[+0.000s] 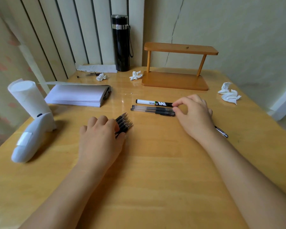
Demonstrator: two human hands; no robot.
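Soft, even daylight is seen; glare is caught on the glossy worktop [122, 100] (edges are bent by wide-angle distortion).

A home study corner: a varnished wooden surface [155, 162] set against a cracked painted wall [238, 30], a flowered curtain [0, 66] far left of the left hand [99, 138]. That hand grips a bundle of pens [124, 123]; the right hand [194, 113] pinches a row of pens [153, 107]. Beyond the hands stand a paper stack [76, 96], a black flask [120, 45], a small wooden shelf [175, 80] and crumpled tissues [229, 95].
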